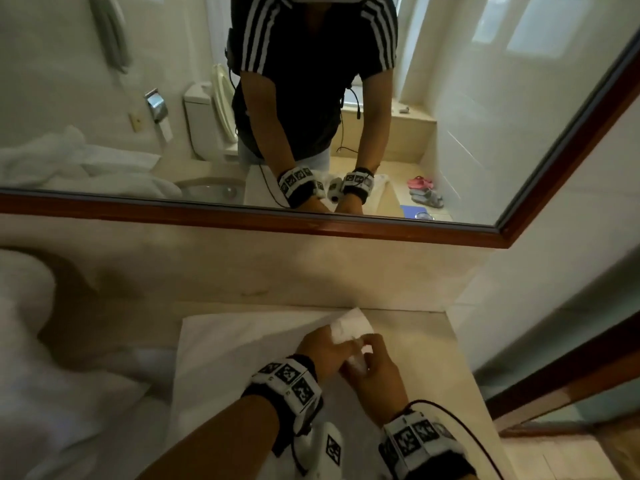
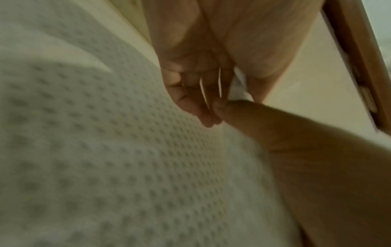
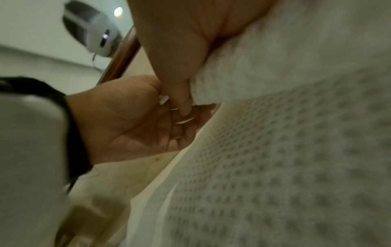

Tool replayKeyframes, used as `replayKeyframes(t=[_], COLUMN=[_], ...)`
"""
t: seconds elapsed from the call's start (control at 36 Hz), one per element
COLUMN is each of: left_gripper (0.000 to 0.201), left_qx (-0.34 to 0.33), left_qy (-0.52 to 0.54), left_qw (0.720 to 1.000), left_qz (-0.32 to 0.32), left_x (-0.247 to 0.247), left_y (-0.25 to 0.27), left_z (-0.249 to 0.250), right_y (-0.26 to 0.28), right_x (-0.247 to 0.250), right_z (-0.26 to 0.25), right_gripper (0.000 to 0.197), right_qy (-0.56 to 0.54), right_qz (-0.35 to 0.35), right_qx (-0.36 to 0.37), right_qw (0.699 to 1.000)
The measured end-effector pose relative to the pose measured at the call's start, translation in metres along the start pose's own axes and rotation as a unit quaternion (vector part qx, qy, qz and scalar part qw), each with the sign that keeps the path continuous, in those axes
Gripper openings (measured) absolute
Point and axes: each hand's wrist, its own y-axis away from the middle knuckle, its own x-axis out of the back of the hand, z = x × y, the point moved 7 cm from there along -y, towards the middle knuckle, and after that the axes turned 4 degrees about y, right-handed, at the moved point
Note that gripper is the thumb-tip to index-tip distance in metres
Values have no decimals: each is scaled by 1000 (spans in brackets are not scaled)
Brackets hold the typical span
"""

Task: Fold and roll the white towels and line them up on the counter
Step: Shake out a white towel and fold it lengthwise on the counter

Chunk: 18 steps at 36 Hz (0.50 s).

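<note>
Now the white towel [image 1: 242,355] lies spread flat on the counter [image 1: 408,327], reaching from the front edge almost to the back edge, with its far right corner [image 1: 351,325] lifted off the surface near the counter's back right corner. Both hands meet at that raised corner. The left hand [image 1: 325,348] has its fingers curled around the cloth, and the right hand [image 1: 375,372] pinches the same flap between thumb and fingers; the right wrist view shows the waffle-textured cloth bunched in the right hand's grip. Judging from this, the step in hand is the first fold: the corner is gathered but no crease is made and no roll is begun. The next move seems to call for carrying that edge across the towel and laying it square on the opposite edge, then smoothing it.

More white towels [image 1: 41,341] are heaped at the counter's left end. A wood-framed mirror [image 1: 242,223] runs along the wall behind the counter's back edge.
</note>
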Motion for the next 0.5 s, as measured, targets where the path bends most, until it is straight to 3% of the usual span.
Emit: replayKeyframes(t=[0.06,0.11,0.17,0.22,0.28,0.36,0.42,0.5], left_gripper=[54,49,36,37,51,58,54,30], left_qx=[-21,-14,44,113,157,159,141,107], left_qy=[-53,-124,-129,-158,-173,-193,-217,-208], left_qw=[998,988,968,945,938,940,943,956], left_qz=[-12,92,211,264,256,231,208,179], left_x=[27,80,135,173,194,209,214,222], left_y=[8,9,11,13,12,2,-4,-9], left_z=[-8,-29,-61,-90,-110,-129,-135,-136], right_y=[-2,-5,-11,-18,-23,-28,-30,-31], right_x=[-10,-19,-25,-31,-36,-44,-53,-69], right_z=[-14,-25,-30,-34,-38,-45,-50,-63], right_gripper=[28,20,21,22,25,38,40,33], right_qy=[11,29,30,32,42,70,73,71], right_qz=[-2,16,50,73,86,109,112,98], right_qx=[30,52,45,22,0,-6,-9,-5], right_qw=[999,998,997,997,995,992,991,993])
